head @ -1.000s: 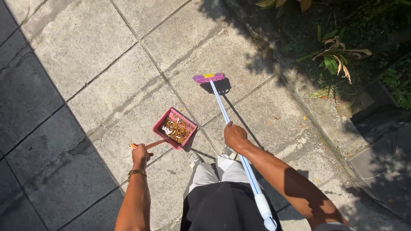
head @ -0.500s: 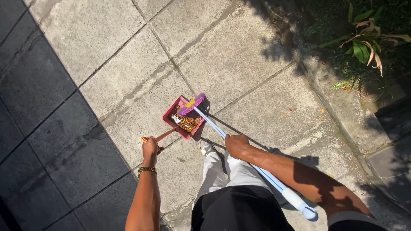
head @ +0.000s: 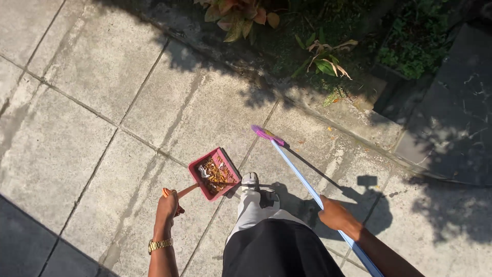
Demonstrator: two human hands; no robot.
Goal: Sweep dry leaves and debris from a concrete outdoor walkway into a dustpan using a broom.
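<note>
Nearest the camera, the person's black shorts and pale grey trousers fill the lower middle, with a grey-and-white shoe (head: 250,180) stepping forward onto the grey concrete paving slabs (head: 77,128). Taking that shoe as landmark: the left hand (head: 168,206), a gold bracelet on its wrist, is down-left of it, fingers wrapped fully around the orange-tipped handle of a pink plastic rectangular dustpan (head: 213,173). The dustpan hangs just left of the shoe and holds a heap of dry brown and yellow leaf litter with a scrap of white. The right hand (head: 335,214) is to the shoe's lower right, fist closed around the pale blue shaft of a long broom (head: 300,172). The broom's magenta head now rests on the slab up-right of the shoe, well clear of the dustpan, whereas half a second ago it lay across the pan's mouth. Farthest from the shoe, beyond a raised concrete kerb, lies a shaded bed of green and reddish leafy plants (head: 323,56).
</note>
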